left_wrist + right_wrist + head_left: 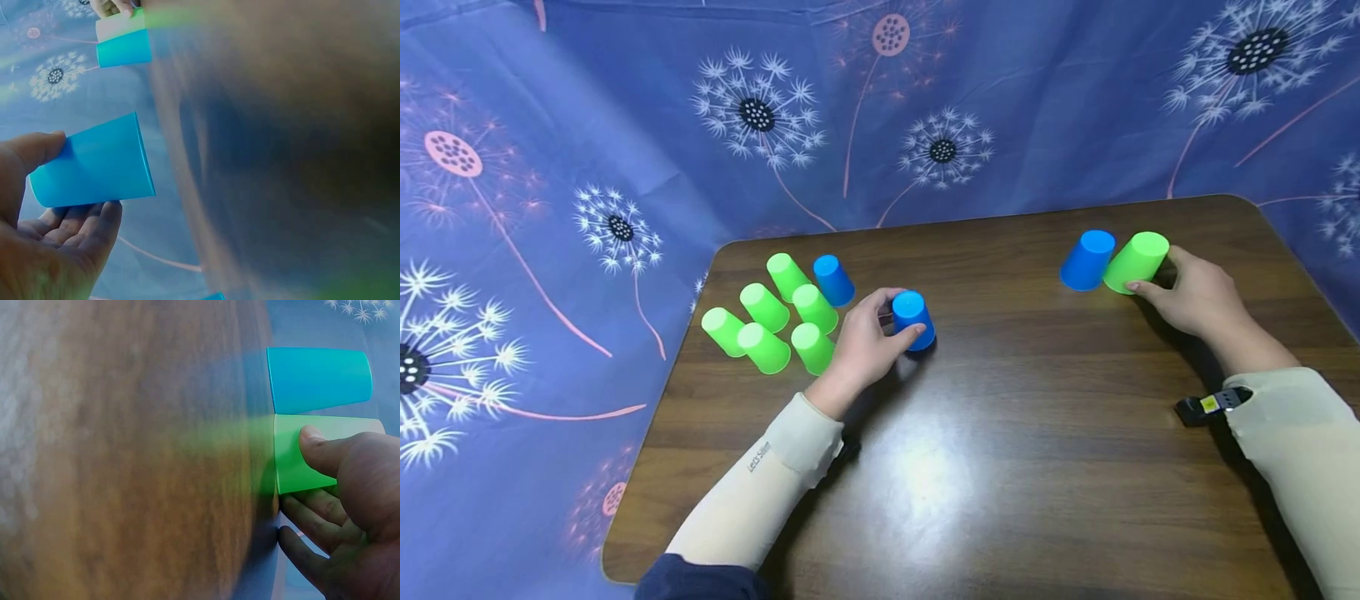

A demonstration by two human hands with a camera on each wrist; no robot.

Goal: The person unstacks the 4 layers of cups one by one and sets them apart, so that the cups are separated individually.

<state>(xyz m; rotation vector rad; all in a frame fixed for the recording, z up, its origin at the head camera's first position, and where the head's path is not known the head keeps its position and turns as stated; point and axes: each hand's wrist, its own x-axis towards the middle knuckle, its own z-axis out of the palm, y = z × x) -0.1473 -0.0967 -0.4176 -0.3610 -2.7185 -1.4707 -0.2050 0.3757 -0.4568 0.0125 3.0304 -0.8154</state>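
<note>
My left hand (867, 340) grips an upside-down blue cup (912, 320) between thumb and fingers. In the left wrist view this blue cup (100, 164) appears lifted a little, its rim apart from the tabletop. Toward the far right side, my right hand (1202, 302) holds an upside-down green cup (1138, 262) by its side. The right wrist view has the thumb (319, 450) on the green cup (294, 456), whose rim meets the table. Right beside it stands another blue cup (1087, 260), also upside down; the two rims are touching or nearly so.
Left of my left hand, several upside-down green cups (764, 348) stand in a loose group. One more blue cup (833, 281) is at that group's back right. The brown wooden table (1030, 450) ends at a blue dandelion-print cloth (1045, 100) behind and to the left.
</note>
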